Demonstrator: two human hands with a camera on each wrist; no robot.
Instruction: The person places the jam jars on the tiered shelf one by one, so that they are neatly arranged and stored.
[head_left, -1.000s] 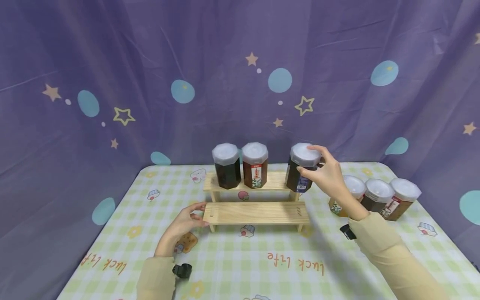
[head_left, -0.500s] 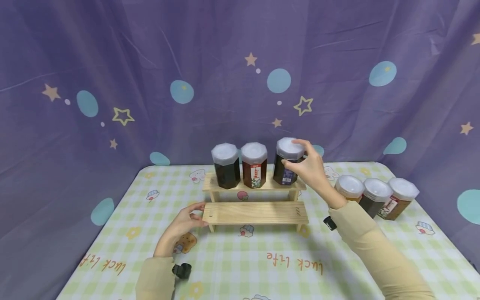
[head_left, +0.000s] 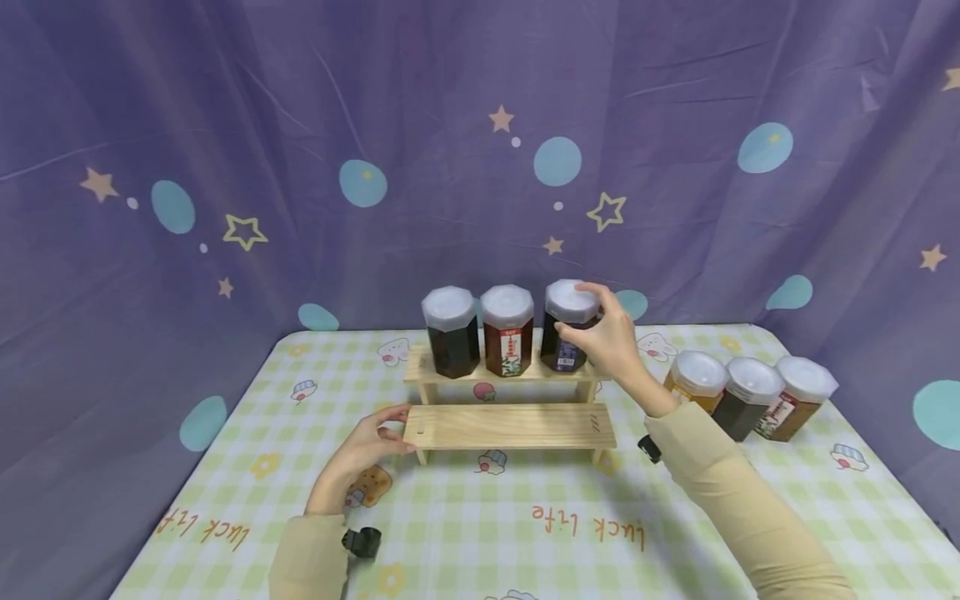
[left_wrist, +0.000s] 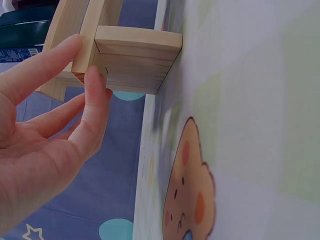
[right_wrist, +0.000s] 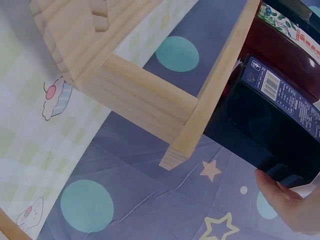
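A two-step wooden display rack (head_left: 506, 426) stands on the table. My left hand (head_left: 366, 440) holds the left end of its lower board, with fingers on both faces in the left wrist view (left_wrist: 60, 120). At the right of the upper board, my right hand (head_left: 609, 340) grips a dark jar (head_left: 567, 354) with a white lid, thumb and fingers around its upper part. The right wrist view has this jar (right_wrist: 260, 125) upright, its base at the upper board. Left of it on that board stand a red-brown jar (head_left: 510, 342) and another dark jar (head_left: 453, 346).
On the table to the right stand three more white-lidded jars in a row: an amber one (head_left: 696, 379), a dark one (head_left: 746, 400) and a brown one (head_left: 797, 400). A checked cloth (head_left: 480, 521) covers the table. A purple curtain (head_left: 450, 150) hangs behind.
My right hand has carried the dark jar leftward from beside the rack's right end and down onto the upper board, near the red-brown jar. My left hand has stayed on the rack.
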